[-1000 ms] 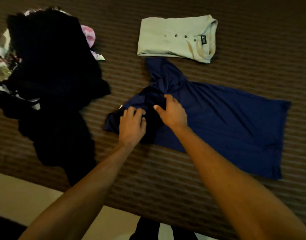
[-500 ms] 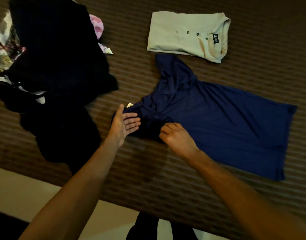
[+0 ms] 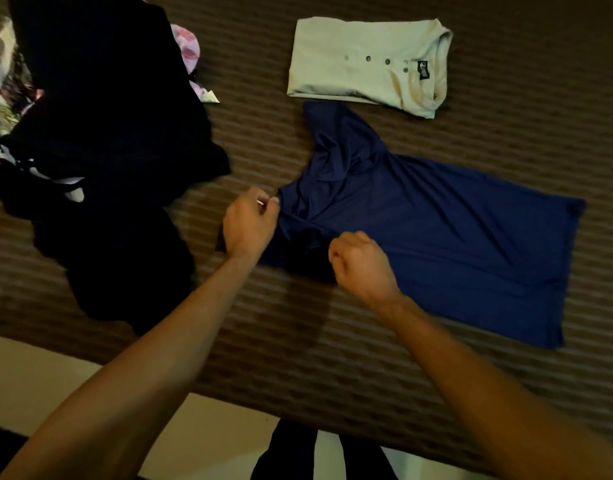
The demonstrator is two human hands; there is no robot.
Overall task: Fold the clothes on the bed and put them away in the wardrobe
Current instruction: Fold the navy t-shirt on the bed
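While both hands pinch it, navy shirt [image 3: 436, 237] lies w/ bed [image 3: 505, 98] beneath.

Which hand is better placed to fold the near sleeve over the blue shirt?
Left, probably. The left hand already pinches the blue shirt at its sleeve end, nearest the bunched cloth. The right hand, fingers curled, sits further in over the shirt's body.

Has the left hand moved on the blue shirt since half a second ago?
Yes. The left hand, then open-palmed beside the blue shirt, now pinches its collar edge, having shifted toward the folded cream shirt.
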